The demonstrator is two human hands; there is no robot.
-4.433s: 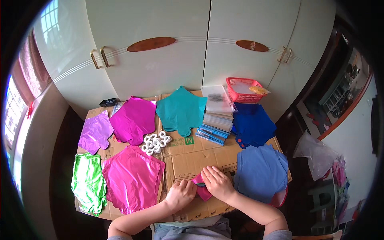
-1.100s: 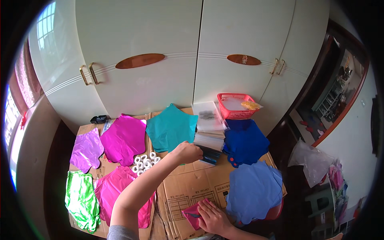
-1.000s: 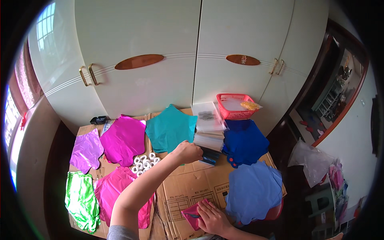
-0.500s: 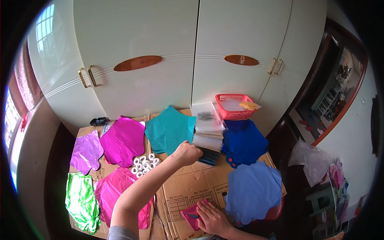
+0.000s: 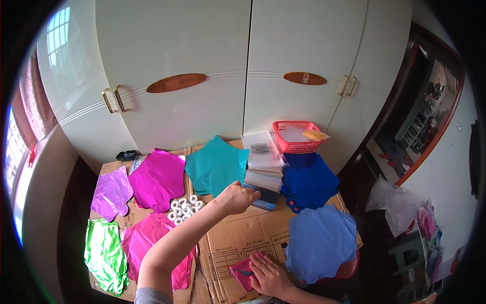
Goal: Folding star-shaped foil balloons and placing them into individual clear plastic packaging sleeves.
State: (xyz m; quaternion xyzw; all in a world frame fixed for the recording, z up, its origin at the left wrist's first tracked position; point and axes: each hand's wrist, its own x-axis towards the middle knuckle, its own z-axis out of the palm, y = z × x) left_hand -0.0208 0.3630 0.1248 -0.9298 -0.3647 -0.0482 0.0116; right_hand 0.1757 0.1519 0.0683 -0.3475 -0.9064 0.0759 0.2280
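My left hand (image 5: 236, 197) reaches over the cardboard with its fingers closed at the near end of a stack of white cards or sleeves (image 5: 263, 178). They grip the edge of a dark, flat, sleeve-like piece (image 5: 267, 195); a bright blue strip (image 5: 264, 204) shows below it. Close to the lower edge, my right hand (image 5: 270, 276) lies with fingers stretched out on a small folded pink foil piece (image 5: 242, 273). Part of that piece is hidden under the fingers.
Around the cardboard (image 5: 228, 230) lie flat foil shapes: teal (image 5: 215, 164), magenta (image 5: 158, 178), lilac (image 5: 111, 192), green (image 5: 105, 253), pink (image 5: 147, 235), dark blue (image 5: 310, 177) and light blue (image 5: 321, 243). White ribbon rolls (image 5: 185, 209) sit mid-left. A pink basket (image 5: 296, 147) stands behind.
At my left hand, the dark flat piece has tilted up, and a bright blue strip now shows under it. My right hand stays on the pink foil piece.
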